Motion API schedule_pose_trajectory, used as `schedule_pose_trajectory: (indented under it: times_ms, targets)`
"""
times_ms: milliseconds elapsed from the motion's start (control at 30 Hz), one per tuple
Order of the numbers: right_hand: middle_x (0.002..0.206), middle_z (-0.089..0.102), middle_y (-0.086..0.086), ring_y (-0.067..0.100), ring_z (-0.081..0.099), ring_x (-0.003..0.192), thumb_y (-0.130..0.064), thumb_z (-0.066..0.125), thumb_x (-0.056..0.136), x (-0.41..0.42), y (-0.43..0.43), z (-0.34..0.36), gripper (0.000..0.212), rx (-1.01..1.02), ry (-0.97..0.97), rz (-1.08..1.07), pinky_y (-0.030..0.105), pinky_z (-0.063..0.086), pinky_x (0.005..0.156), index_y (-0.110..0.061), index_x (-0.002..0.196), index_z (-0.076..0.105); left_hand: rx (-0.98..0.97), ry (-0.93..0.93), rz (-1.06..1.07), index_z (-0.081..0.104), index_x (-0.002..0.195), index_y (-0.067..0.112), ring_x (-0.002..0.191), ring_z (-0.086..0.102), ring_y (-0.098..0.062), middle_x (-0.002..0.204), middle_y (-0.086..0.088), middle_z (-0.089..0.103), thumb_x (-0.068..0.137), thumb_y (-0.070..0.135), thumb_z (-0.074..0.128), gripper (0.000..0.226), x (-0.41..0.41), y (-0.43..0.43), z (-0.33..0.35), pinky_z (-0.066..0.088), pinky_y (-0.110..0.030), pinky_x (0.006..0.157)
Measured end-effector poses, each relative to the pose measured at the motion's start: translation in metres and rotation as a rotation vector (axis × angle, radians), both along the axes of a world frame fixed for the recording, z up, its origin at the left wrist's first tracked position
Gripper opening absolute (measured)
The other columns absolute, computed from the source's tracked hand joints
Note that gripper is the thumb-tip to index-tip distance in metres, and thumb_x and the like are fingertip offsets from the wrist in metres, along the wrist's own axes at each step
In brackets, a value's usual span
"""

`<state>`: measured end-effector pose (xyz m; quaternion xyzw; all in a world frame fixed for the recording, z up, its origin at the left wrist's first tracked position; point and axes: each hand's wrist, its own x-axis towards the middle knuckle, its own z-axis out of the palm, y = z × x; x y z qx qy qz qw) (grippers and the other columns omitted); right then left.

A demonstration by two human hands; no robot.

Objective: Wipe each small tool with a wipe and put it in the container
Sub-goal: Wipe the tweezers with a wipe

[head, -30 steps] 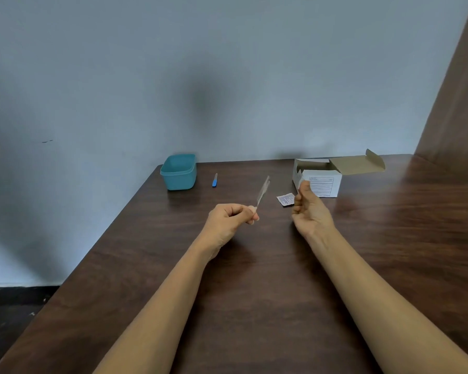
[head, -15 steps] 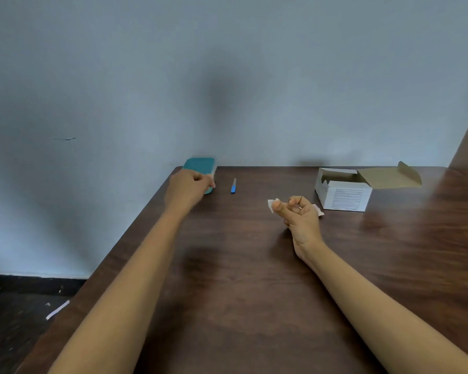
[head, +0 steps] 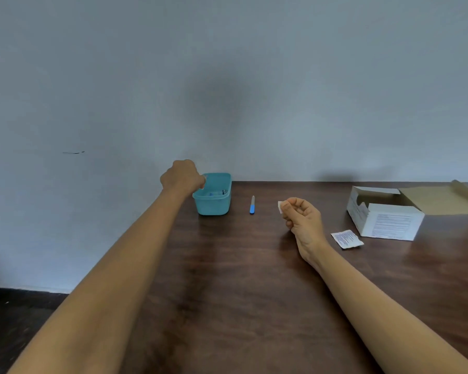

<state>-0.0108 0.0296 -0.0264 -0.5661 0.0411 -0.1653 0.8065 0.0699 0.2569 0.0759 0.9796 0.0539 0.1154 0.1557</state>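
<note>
At the far left corner of the table (head: 241,279), seen from the head camera, the left arm is reaching out almost straight. The left hand (head: 183,176) is hovering knuckles-up over the left rim of the teal container (head: 214,205). Its fingers are curling downward behind the back of the hand, so I cannot tell whether they are gripping anything. Small items (head: 211,194), partly blue, are lying inside the container.

The right forearm is angling in from the lower right. The right hand (head: 304,215) is sitting thumb-side up near the table centre, with thumb and forefinger pinching a white wipe (head: 280,207) and the other fingers curling into the palm.

A blue-handled tool (head: 252,205) is lying on the table between the container and the right hand, touching neither. An open cardboard box (head: 384,220) is standing to the right, with a flat printed sachet (head: 346,238) lying just beside it.
</note>
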Motion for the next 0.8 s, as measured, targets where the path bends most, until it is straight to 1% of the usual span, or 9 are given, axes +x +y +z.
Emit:
schedule_pose_trajectory:
  times_ms: [100,167,233,300,467,567,667,700,800]
  targets:
    - [0.064,0.063,-0.01,0.004,0.051,0.06,-0.012,0.066,0.087,0.007,-0.002,-0.005,0.005,-0.006,0.006,0.019,0.02,0.037,0.06,-0.015,0.09,0.063,0.135,0.032,-0.039,0.065,0.09,0.009,0.075,0.056,-0.02,0.095,-0.006,0.062,0.079,0.02,0.067,0.015,0.015,-0.007,-0.001,0.037,-0.027,0.055]
    - [0.066,0.062,-0.009,0.003,0.051,0.059,-0.011,0.064,0.089,0.009,-0.003,-0.007,0.005,-0.002,-0.003,0.036,0.018,0.037,0.058,-0.015,0.092,0.064,0.211,0.067,-0.05,0.059,0.081,0.011,0.067,0.052,-0.017,0.084,-0.003,0.056,0.077,0.017,0.069,0.012,0.023,-0.01,-0.005,0.033,-0.024,0.051]
    - [0.067,0.062,-0.008,0.001,0.051,0.058,-0.01,0.063,0.09,0.011,-0.002,-0.008,0.005,-0.011,-0.003,0.043,0.017,0.037,0.057,-0.014,0.093,0.065,0.284,0.094,-0.044,0.055,0.081,0.012,0.068,0.051,-0.017,0.075,0.0,0.046,0.078,0.015,0.069,0.014,0.029,-0.014,-0.01,0.029,-0.024,0.049]
    - [0.065,0.062,-0.01,0.001,0.051,0.058,-0.011,0.062,0.09,0.012,-0.002,-0.009,0.005,-0.015,0.001,0.041,0.017,0.036,0.058,-0.014,0.093,0.065,0.358,0.102,-0.038,0.055,0.085,0.013,0.073,0.051,-0.017,0.073,0.001,0.042,0.081,0.014,0.065,0.011,0.035,-0.017,-0.015,0.027,-0.023,0.049]
    - [0.064,0.059,-0.009,0.002,0.05,0.059,-0.01,0.062,0.09,0.011,-0.001,-0.008,0.005,-0.002,0.005,0.039,0.017,0.037,0.058,-0.014,0.089,0.064,0.489,0.094,-0.033,0.057,0.102,0.014,0.083,0.054,-0.018,0.077,0.002,0.039,0.088,0.019,0.058,0.014,0.043,-0.022,-0.029,0.024,-0.022,0.05]
    - [0.063,0.058,-0.009,0.002,0.048,0.059,-0.01,0.062,0.091,0.012,-0.001,-0.008,0.006,0.001,0.001,0.038,0.018,0.036,0.059,-0.015,0.087,0.063,0.548,0.095,-0.013,0.059,0.11,0.015,0.092,0.058,-0.018,0.077,0.002,0.041,0.09,0.018,0.056,0.02,0.045,-0.023,-0.031,0.03,-0.022,0.057]
    - [0.062,0.057,-0.008,0.003,0.047,0.059,-0.01,0.062,0.09,0.013,-0.002,-0.009,0.005,-0.001,0.004,0.041,0.02,0.035,0.061,-0.015,0.087,0.063,0.591,0.117,-0.002,0.06,0.112,0.014,0.104,0.06,-0.018,0.095,0.002,0.055,0.09,0.02,0.057,0.023,0.049,-0.024,-0.032,0.033,-0.022,0.067]
    - [0.062,0.057,-0.008,0.003,0.047,0.059,-0.01,0.062,0.09,0.013,-0.002,-0.01,0.005,0.002,0.005,0.041,0.02,0.035,0.061,-0.014,0.088,0.063,0.6,0.125,0.0,0.06,0.112,0.014,0.105,0.06,-0.018,0.101,0.002,0.057,0.09,0.02,0.059,0.023,0.049,-0.025,-0.032,0.032,-0.021,0.064]
    - [0.063,0.057,-0.007,0.005,0.046,0.06,-0.011,0.063,0.09,0.014,-0.002,-0.011,0.005,0.012,0.002,0.042,0.021,0.035,0.061,-0.015,0.088,0.064,0.591,0.13,0.013,0.06,0.111,0.013,0.105,0.059,-0.018,0.096,0.002,0.055,0.088,0.019,0.062,0.023,0.049,-0.025,-0.031,0.027,-0.021,0.056]
